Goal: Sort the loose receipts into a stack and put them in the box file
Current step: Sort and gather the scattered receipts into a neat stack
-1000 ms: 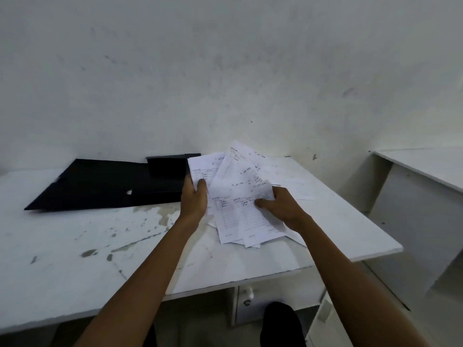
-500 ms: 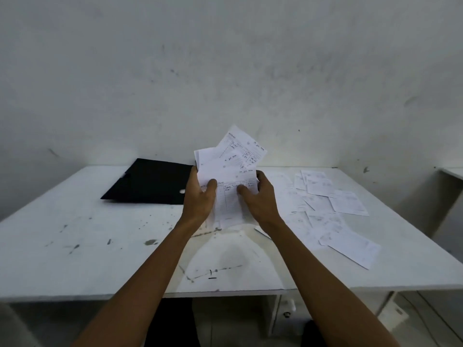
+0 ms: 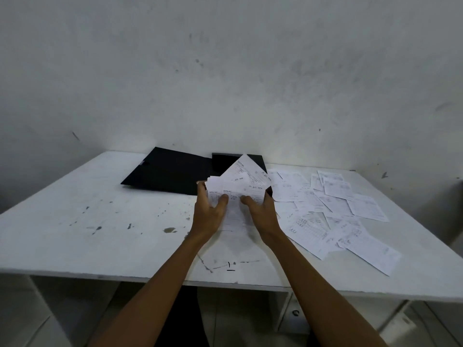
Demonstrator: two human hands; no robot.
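Note:
Both hands hold an uneven bundle of white receipts (image 3: 238,186) upright over the middle of the white table (image 3: 100,221). My left hand (image 3: 209,214) grips its left edge, my right hand (image 3: 261,215) its right edge, thumbs on the front sheet. One receipt sticks up crooked at the top. A black box file (image 3: 170,172) lies flat and open at the back of the table, just behind the bundle. Several loose receipts (image 3: 333,211) lie scattered on the table to the right of my hands.
A pale wall stands right behind the table. The tabletop left of my hands is stained with dark specks. Below the front edge is a drawer unit with a lock (image 3: 295,313). Another white surface edge (image 3: 457,186) shows at far right.
My hands have drawn closer together, squeezing the fanned receipts into a tighter bundle. The view has swung right and down, so the scattered receipts now show.

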